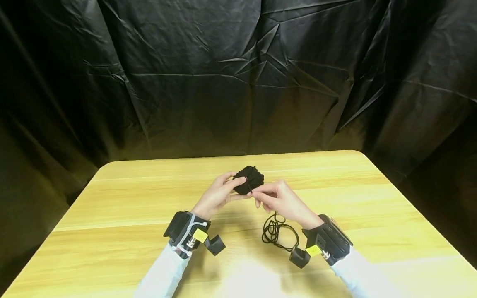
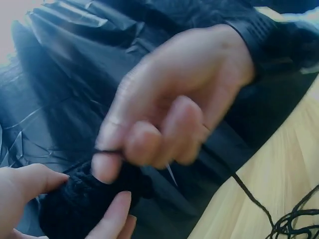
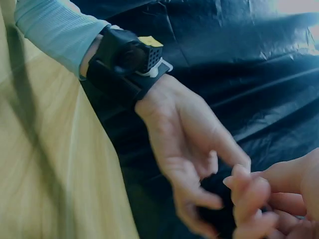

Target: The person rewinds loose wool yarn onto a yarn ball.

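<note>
My left hand (image 1: 216, 195) grips a black ball of yarn (image 1: 255, 179) above the middle of the table, its thumb across the near face and the other fingers around the sides. Close by on the right, my right hand (image 1: 281, 200) pinches a black yarn strand between thumb and forefinger. In the left wrist view that strand (image 2: 108, 151) crosses the fingertips beside the ball, and more of it runs down to the table. The right wrist view shows both hands nearly meeting, with the ball mostly hidden behind the fingers.
A loose tangle of black yarn (image 1: 273, 231) lies on the wooden table (image 1: 130, 198) below my right hand. Each wrist wears a black strap with a small camera (image 1: 299, 257). A black sheet (image 1: 186, 111) hangs behind the table's far edge.
</note>
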`<state>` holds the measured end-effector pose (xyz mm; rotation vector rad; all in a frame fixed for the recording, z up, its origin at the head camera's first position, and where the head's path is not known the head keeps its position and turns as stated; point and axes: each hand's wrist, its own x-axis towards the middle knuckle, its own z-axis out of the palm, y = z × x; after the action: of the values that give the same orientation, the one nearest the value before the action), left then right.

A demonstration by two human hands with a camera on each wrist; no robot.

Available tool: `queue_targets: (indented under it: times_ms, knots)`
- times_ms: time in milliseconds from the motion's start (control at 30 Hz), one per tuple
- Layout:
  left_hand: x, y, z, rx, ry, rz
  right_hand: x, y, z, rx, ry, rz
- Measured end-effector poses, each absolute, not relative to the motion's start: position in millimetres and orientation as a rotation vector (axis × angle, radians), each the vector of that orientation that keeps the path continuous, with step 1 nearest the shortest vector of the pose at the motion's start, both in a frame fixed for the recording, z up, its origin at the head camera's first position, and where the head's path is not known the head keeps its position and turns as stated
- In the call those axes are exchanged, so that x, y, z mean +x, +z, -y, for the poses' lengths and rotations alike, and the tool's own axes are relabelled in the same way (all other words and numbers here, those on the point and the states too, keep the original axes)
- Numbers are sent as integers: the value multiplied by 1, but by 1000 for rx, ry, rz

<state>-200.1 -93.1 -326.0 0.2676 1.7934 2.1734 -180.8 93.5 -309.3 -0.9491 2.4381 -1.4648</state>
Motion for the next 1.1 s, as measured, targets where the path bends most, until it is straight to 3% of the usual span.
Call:
queue_targets:
  times_ms: [200, 567, 867, 1100]
  knots:
    - [-200, -324, 96, 302, 2231, -1721, -191, -328, -102, -971, -1483, -2278]
    - [-201, -325, 100, 378, 2155, -1645, -209, -347, -120, -684, -1684, -1855]
    - [-199, -325, 101, 397, 2116, -1639, -212, -335, -125, -520, -1858, -1725]
    - [-199, -328, 99, 379, 2006, -1726, -214, -321, -126, -549, -1907, -1760]
